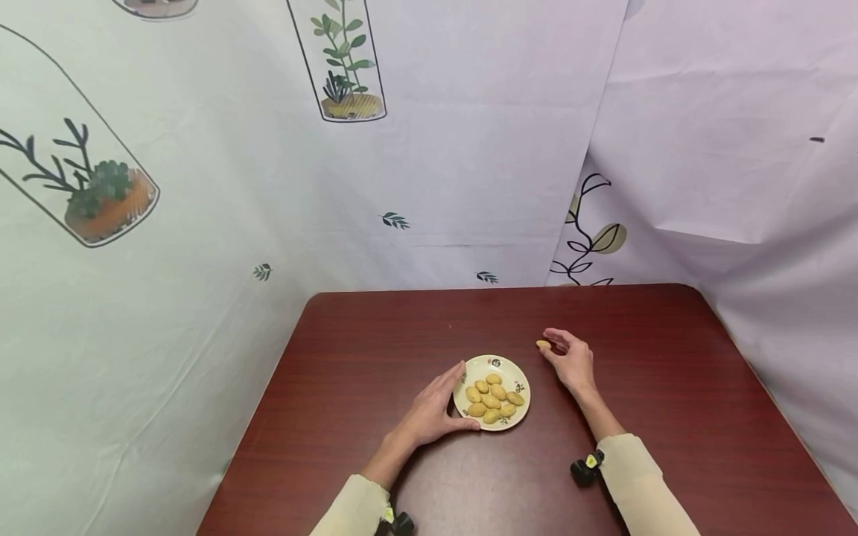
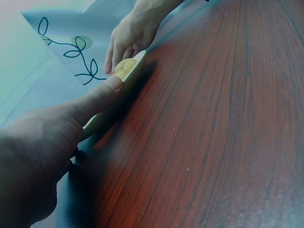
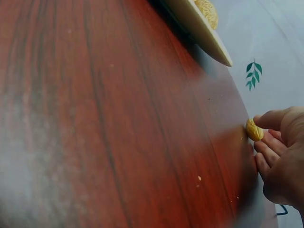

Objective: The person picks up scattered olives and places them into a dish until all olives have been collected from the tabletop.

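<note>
A small round plate (image 1: pixel 516 372) with a printed rim stands on the table, holding several yellow, wrinkled, oval nut-like pieces (image 1: pixel 491 401). My left hand (image 1: pixel 429 413) holds the plate by its left side, thumb on the near rim and fingers along the far left edge. To the right of the plate and a bit farther back, my right hand (image 1: pixel 572 363) pinches one more yellow nut-like piece (image 3: pixel 254 129) between thumb and fingers, close over the tabletop. In the left wrist view, the left thumb (image 2: pixel 107 92) lies over the plate's rim, and its fingers are mostly hidden.
The dark red wooden table (image 1: pixel 375 327) has rounded back corners. White cloth (image 1: pixel 469 186) with printed plants hangs behind it and along both sides. A small black camera (image 1: pixel 583 472) is strapped at the right wrist, another camera (image 1: pixel 402 523) at the left.
</note>
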A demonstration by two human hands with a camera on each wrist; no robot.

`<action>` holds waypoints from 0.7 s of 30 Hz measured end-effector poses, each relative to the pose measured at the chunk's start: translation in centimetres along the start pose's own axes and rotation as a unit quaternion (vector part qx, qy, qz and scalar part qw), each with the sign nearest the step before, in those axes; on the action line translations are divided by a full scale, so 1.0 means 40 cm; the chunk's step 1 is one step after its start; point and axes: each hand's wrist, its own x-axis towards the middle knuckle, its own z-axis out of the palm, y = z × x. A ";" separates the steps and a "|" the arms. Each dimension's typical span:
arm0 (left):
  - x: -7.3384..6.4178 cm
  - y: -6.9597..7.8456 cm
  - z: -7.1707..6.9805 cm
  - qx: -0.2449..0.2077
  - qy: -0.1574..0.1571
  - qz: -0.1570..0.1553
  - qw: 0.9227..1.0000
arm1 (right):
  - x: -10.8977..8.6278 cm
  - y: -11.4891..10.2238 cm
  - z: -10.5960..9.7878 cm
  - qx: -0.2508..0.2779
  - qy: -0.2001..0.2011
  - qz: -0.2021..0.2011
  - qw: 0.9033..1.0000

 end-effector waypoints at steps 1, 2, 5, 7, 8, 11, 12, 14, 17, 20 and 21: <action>0.000 0.000 0.000 0.000 -0.001 -0.001 1.000 | 0.001 0.001 0.001 -0.007 0.000 -0.001 1.000; 0.000 0.000 0.000 -0.001 -0.001 -0.001 1.000 | 0.002 0.002 0.002 -0.014 0.001 -0.003 1.000; -0.001 0.001 -0.001 -0.002 -0.002 -0.002 1.000 | 0.004 0.004 0.005 -0.027 0.004 -0.010 1.000; -0.001 0.001 -0.001 -0.002 -0.003 -0.002 1.000 | 0.005 0.005 0.006 -0.028 0.007 -0.015 0.999; -0.001 0.001 -0.002 -0.002 -0.003 -0.002 1.000 | 0.005 0.005 0.007 -0.028 0.009 -0.018 0.999; 0.000 0.001 -0.002 -0.001 -0.003 -0.002 1.000 | 0.004 0.004 0.008 -0.032 0.015 -0.029 0.999; 0.000 0.001 -0.002 0.000 -0.003 -0.002 1.000 | 0.004 0.003 0.009 -0.034 0.016 -0.033 0.999; 0.000 0.000 -0.002 0.001 -0.003 -0.002 1.000 | 0.003 0.003 0.010 -0.038 0.019 -0.039 0.998; 0.000 0.000 -0.002 0.000 -0.003 -0.001 1.000 | 0.002 0.003 0.011 -0.043 0.024 -0.045 0.998; 0.000 0.000 -0.002 0.000 -0.002 0.001 1.000 | 0.002 0.004 0.011 -0.050 0.030 -0.049 0.997; 0.000 0.000 -0.002 0.000 -0.002 0.001 1.000 | 0.003 0.004 0.011 -0.050 0.032 -0.048 0.997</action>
